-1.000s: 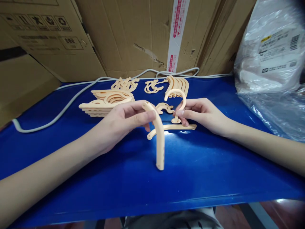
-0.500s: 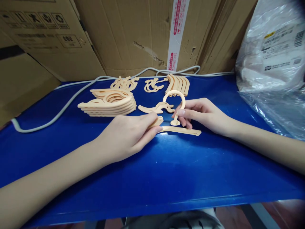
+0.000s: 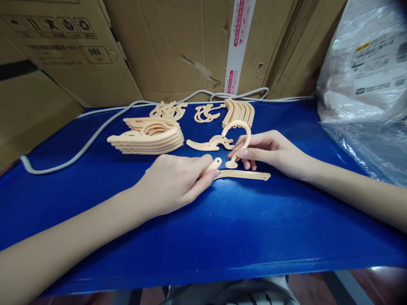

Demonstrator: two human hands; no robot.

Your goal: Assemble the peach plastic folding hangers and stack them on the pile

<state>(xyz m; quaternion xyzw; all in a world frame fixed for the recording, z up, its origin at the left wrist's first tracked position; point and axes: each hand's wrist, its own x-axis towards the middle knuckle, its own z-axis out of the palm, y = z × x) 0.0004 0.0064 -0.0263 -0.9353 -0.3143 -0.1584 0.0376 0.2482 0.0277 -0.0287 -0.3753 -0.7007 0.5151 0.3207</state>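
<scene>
My right hand (image 3: 265,150) pinches a beige plastic hanger hook (image 3: 247,134) between thumb and fingers, its round flat foot pointing down. Closed around a beige hanger arm is my left hand (image 3: 178,180); only the arm's rounded end with a hole (image 3: 216,162) sticks out past the fingers. The hook's foot is just right of that end, apart from it. A long beige strip (image 3: 244,174) runs out from beneath my left fingers, and whether they grip it too is hidden. Just behind the hands lies a curved hanger piece (image 3: 205,145) on the blue table.
A stack of beige hanger arms (image 3: 148,142) lies at left. Farther back are loose hooks (image 3: 168,111), curved hooks (image 3: 206,113) and a row of curved arms (image 3: 238,112). A white cable (image 3: 104,127), cardboard boxes (image 3: 178,42) and a plastic-wrapped bundle (image 3: 362,76) border the blue table (image 3: 222,237).
The holed end at my left fingertips now shows as one narrower tab instead of a wider, overlapping end. The hook's foot has tilted slightly toward it. The whole view has shifted a little.
</scene>
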